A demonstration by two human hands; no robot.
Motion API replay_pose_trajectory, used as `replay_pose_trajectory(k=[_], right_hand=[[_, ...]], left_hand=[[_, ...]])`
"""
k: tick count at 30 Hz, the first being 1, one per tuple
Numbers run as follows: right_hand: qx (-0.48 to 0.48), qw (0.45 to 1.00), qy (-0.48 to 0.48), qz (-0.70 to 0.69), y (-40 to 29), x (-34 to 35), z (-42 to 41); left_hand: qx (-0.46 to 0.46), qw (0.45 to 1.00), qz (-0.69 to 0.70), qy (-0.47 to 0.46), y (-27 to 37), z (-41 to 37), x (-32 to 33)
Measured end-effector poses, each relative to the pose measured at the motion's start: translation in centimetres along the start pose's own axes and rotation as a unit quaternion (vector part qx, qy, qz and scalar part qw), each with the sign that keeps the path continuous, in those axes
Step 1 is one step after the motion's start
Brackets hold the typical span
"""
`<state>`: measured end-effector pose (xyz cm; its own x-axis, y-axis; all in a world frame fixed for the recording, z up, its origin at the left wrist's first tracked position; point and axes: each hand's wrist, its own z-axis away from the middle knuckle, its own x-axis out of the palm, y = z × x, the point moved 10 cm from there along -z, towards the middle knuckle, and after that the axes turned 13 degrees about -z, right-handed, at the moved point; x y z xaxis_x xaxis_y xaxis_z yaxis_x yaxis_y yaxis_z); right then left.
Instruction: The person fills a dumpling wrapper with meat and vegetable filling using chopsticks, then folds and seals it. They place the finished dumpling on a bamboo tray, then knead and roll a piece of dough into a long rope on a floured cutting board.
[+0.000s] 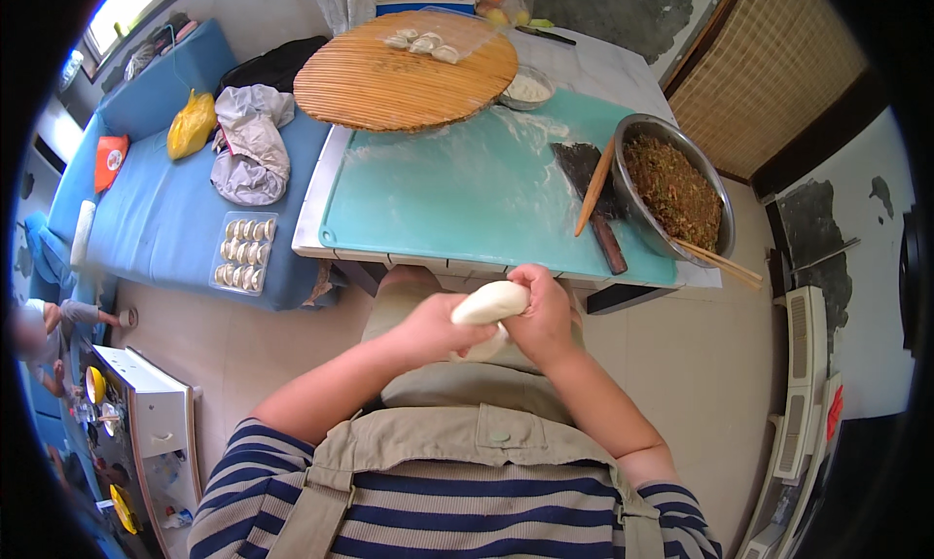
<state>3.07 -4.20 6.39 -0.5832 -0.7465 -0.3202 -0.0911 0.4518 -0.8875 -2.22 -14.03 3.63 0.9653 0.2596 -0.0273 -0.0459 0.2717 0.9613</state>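
Observation:
A thick loop of white dough [490, 302] is held in both hands over my lap, just short of the table's front edge. My left hand [438, 325] grips its left side, with the thumb across it. Around the right side curl the fingers of my right hand [541, 314]. The lower part of the dough hangs below, partly hidden by my fingers. Before me lies a turquoise mat [445, 194] dusted with flour. A cleaver [595, 209] with a wooden handle rests on its right, and a wooden rolling pin [597, 183] leans against a metal bowl [627, 230].
Brown-green filling [671, 187] fills the bowl, with chopsticks [719, 261] across its rim. Behind the mat are a round slatted board [394, 92] bearing several dumplings [423, 44] and a flour bowl [527, 88]. A tray of dumplings [245, 252] sits on the blue sofa [157, 216]. Another person [55, 329] is far left.

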Motion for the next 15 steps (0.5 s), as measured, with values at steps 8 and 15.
replay_pose_trajectory(k=[8, 15], right_hand=[[0.256, 0.863, 0.018, -0.436, 5.8, 1.9, 1.0], [0.036, 0.995, -0.069, 0.069, -0.4, 1.3, 0.1]], left_hand=[[-0.002, 0.991, 0.037, -0.127, -1.8, 0.6, 1.5], [-0.007, 0.99, -0.134, -0.036, -1.5, -0.7, 1.1]])
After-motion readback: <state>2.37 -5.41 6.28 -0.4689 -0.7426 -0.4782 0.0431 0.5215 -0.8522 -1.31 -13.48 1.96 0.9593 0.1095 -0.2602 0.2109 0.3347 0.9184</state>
